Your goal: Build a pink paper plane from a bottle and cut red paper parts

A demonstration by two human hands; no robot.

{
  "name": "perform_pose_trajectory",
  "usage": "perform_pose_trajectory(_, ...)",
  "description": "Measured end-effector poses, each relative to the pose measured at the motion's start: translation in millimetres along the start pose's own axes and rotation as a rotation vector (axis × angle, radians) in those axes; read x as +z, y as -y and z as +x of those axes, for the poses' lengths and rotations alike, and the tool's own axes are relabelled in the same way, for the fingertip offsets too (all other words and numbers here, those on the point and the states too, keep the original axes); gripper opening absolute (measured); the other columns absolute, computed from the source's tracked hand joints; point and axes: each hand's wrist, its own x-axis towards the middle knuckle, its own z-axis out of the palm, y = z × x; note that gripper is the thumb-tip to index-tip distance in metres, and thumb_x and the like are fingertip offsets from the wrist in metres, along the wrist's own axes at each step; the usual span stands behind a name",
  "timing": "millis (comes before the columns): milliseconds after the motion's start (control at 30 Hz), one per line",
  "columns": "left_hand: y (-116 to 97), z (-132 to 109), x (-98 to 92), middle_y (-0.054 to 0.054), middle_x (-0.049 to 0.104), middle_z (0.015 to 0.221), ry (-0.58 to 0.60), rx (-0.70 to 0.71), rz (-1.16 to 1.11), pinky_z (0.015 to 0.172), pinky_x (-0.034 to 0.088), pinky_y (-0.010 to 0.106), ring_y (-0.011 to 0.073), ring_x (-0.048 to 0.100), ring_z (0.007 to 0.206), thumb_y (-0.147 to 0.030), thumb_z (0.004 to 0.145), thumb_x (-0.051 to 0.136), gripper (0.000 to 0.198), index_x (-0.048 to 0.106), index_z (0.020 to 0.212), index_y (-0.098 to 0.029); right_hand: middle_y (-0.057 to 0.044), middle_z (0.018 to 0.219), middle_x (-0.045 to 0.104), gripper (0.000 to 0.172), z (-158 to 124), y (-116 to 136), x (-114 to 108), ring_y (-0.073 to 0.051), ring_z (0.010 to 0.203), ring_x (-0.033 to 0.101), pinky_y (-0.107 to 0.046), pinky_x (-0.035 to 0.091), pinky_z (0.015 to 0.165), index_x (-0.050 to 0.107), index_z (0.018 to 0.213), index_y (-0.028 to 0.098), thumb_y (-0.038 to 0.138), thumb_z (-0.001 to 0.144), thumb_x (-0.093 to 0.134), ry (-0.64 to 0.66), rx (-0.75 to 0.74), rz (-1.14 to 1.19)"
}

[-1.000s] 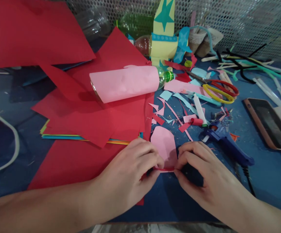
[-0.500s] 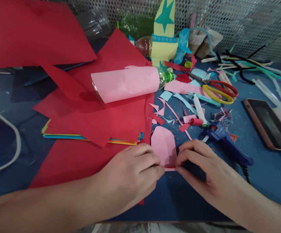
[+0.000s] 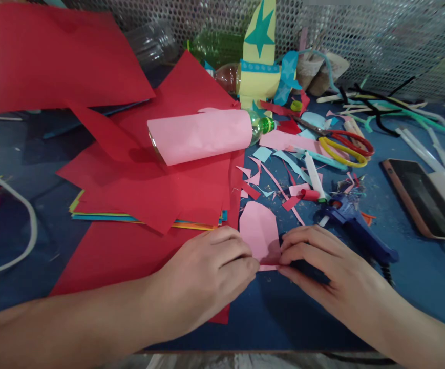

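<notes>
A small pink paper piece [image 3: 259,230] with a rounded top lies near the table's front edge, its bottom strip folded. My left hand [image 3: 222,277] is closed on its lower left corner, partly over red paper. At the lower right corner, the thumb and fingers of my right hand [image 3: 318,261] pinch the same piece. Behind them, a bottle wrapped in pink paper [image 3: 203,134] lies on its side, its green neck pointing right. It rests on a stack of red paper sheets [image 3: 191,189].
Right of my hands lie a blue glue gun [image 3: 360,228], scissors [image 3: 347,148], a white marker [image 3: 314,177] and a phone [image 3: 422,195]. Paper scraps [image 3: 253,177] litter the middle. A bottle decorated in yellow paper [image 3: 258,77] lies at the back, before a metal mesh [image 3: 391,46].
Both hands stay at the lower corners of the pink piece with barely any motion. The red line seen along its fold no longer shows. The view has shifted slightly.
</notes>
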Motion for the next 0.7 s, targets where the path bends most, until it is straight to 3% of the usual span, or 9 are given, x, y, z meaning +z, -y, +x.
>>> perform_pose_trajectory(200, -2.3, -2.5, -0.6, 0.002, 0.066, 0.087, 0.002, -0.060, -0.049, 0.086, 0.050, 0.034, 0.0150, 0.058, 0.083, -0.007, 0.097, 0.035, 0.031, 0.064, 0.091, -0.018, -0.004, 0.095, 0.061, 0.012, 2.7, 1.8, -1.3, -0.017, 0.090, 0.061, -0.032, 0.052, 0.078, 0.060, 0.088, 0.023, 0.012, 0.089, 0.056, 0.023, 0.068, 0.028)
perform_pose_trajectory(333, -4.2, -2.2, -0.2, -0.002, 0.064, 0.078, -0.078, -0.179, -0.185, 0.081, 0.052, 0.031, 0.0148, 0.059, 0.079, -0.008, 0.094, 0.044, 0.026, 0.063, 0.091, -0.024, -0.005, 0.097, 0.058, 0.014, 1.9, 3.9, -0.6, -0.017, 0.093, 0.058, -0.032, 0.051, 0.080, 0.059, 0.092, 0.022, 0.009, 0.090, 0.052, 0.034, 0.068, 0.004)
perform_pose_trajectory(500, -6.9, 0.6, -1.1, -0.002, 0.063, 0.076, -0.091, -0.204, -0.159, 0.077, 0.052, 0.030, 0.0144, 0.060, 0.077, -0.006, 0.093, 0.042, 0.029, 0.062, 0.091, -0.026, -0.006, 0.104, 0.060, 0.023, -0.5, 5.2, 3.3, -0.017, 0.099, 0.058, -0.033, 0.050, 0.086, 0.060, 0.101, 0.022, 0.004, 0.090, 0.051, 0.014, -0.067, -0.025)
perform_pose_trajectory(700, -7.1, -1.5, -4.9, -0.001, 0.060, 0.076, -0.050, -0.152, -0.027, 0.082, 0.051, 0.033, 0.0157, 0.057, 0.079, -0.007, 0.094, 0.039, 0.027, 0.062, 0.088, -0.021, -0.005, 0.097, 0.068, 0.012, -0.7, 4.2, 4.4, -0.018, 0.093, 0.064, -0.037, 0.052, 0.088, 0.059, 0.100, 0.019, 0.012, 0.093, 0.052, 0.004, -0.139, -0.110)
